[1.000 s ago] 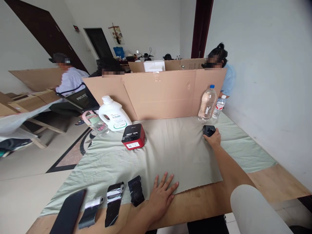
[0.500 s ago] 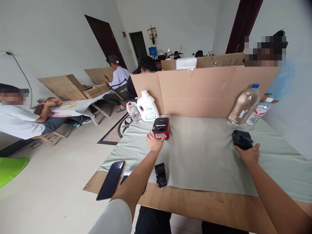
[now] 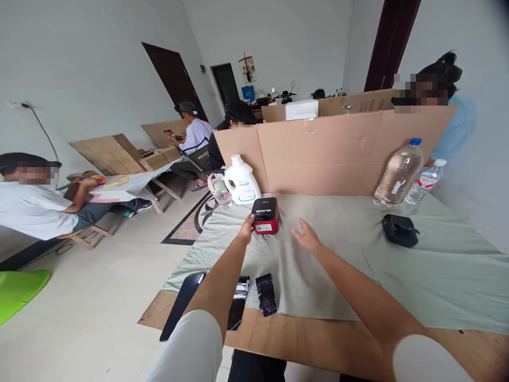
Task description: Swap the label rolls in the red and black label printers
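Note:
A small red and black box-shaped device (image 3: 265, 215) stands on the pale green cloth (image 3: 350, 254). My left hand (image 3: 246, 230) grips its left side. My right hand (image 3: 306, 237) hovers open just right of the device, fingers spread, touching nothing. A small black device (image 3: 400, 230) lies alone on the cloth at the right. Near the front edge lie black glossy rolls (image 3: 265, 294) and a dark phone (image 3: 182, 304), partly hidden behind my left arm.
A cardboard screen (image 3: 338, 151) stands across the back of the table. A white jug (image 3: 240, 181), a small clear cup (image 3: 220, 190) and two water bottles (image 3: 397, 173) stand before it. Other people sit behind the screen and at the left.
My right hand has let go of the black device at the right and swung left toward the red device. My left hand stays at the red device's left side.

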### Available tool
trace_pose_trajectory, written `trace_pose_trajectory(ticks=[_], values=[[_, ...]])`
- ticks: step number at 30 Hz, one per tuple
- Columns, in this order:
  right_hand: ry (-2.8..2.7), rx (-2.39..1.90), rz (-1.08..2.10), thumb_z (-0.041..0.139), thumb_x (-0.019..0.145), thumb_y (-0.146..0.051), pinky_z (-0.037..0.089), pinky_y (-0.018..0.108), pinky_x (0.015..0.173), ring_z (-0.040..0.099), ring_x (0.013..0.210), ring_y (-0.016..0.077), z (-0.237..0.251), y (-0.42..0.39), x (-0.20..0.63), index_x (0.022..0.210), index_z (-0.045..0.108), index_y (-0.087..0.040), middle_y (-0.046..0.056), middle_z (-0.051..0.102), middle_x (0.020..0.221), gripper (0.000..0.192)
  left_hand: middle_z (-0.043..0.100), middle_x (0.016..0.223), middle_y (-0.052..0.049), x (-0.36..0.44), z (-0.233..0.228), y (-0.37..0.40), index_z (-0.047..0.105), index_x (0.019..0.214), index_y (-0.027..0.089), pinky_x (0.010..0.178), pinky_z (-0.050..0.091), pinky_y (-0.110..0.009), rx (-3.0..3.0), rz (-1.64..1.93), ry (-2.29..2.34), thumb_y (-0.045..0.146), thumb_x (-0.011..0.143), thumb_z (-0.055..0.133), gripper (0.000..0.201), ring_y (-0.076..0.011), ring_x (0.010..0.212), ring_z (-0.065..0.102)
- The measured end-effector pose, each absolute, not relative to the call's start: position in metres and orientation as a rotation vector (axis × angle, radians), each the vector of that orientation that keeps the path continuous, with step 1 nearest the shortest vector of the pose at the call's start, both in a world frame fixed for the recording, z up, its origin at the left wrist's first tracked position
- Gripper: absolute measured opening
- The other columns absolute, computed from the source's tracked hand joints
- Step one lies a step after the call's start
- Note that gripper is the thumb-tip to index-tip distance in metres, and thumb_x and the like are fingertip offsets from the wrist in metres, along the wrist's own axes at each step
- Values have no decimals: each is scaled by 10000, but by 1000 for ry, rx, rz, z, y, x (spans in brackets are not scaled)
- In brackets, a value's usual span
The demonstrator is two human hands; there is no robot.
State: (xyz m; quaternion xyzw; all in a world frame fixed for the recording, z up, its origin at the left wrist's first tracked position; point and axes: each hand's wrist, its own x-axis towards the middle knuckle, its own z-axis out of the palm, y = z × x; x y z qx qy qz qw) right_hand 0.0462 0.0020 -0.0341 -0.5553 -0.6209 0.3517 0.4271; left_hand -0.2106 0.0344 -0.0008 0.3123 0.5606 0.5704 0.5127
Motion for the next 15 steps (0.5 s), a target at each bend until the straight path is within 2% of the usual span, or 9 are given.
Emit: trace_pose_trajectory(ticks=[2, 4, 7, 11, 15], values=[[-1468, -1360, 1070, 567, 722, -578, 341, 503, 1038, 435, 1266, 311, -26, 16, 3, 1326, 441, -238, 111, 482, 1365, 704, 661, 1094, -35, -212, -1, 38, 586, 1144, 241, 775, 450, -266, 783, 1307, 1357, 403, 796, 598, 385, -192, 986, 609], [-1337, -1357, 1201, 570, 739, -568, 310, 523, 1055, 429, 1269, 330, -20, 26, -27, 1335, 433, -212, 124, 513, 1333, 708, 668, 1077, -42, -213, -1, 39, 581, 1148, 241, 763, 460, -269, 775, 1272, 1383, 394, 796, 603, 384, -193, 955, 620], [-1278, -1318, 1224, 533, 788, -549, 354, 495, 1032, 489, 1218, 302, -15, 32, -51, 1336, 430, -229, 87, 585, 1252, 643, 672, 1067, -48, -211, 1, 36, 561, 1173, 248, 766, 479, -288, 785, 1225, 1376, 365, 806, 592, 386, -195, 928, 632], [-1277, -1265, 1212, 508, 825, -510, 395, 457, 1006, 543, 1154, 258, -13, 17, -48, 1328, 434, -296, 17, 629, 1187, 552, 666, 1100, -35, -194, 11, 17, 541, 1205, 258, 884, 465, -342, 917, 1250, 1293, 333, 830, 565, 383, -203, 1001, 617], [-1301, -1159, 1136, 514, 836, -471, 367, 432, 1041, 525, 1178, 232, -8, -20, -2, 1356, 408, -319, -1, 591, 1259, 552, 588, 1266, -19, -154, 20, -17, 485, 1295, 274, 1039, 365, -377, 1030, 1338, 1185, 379, 834, 569, 480, -217, 1206, 505]])
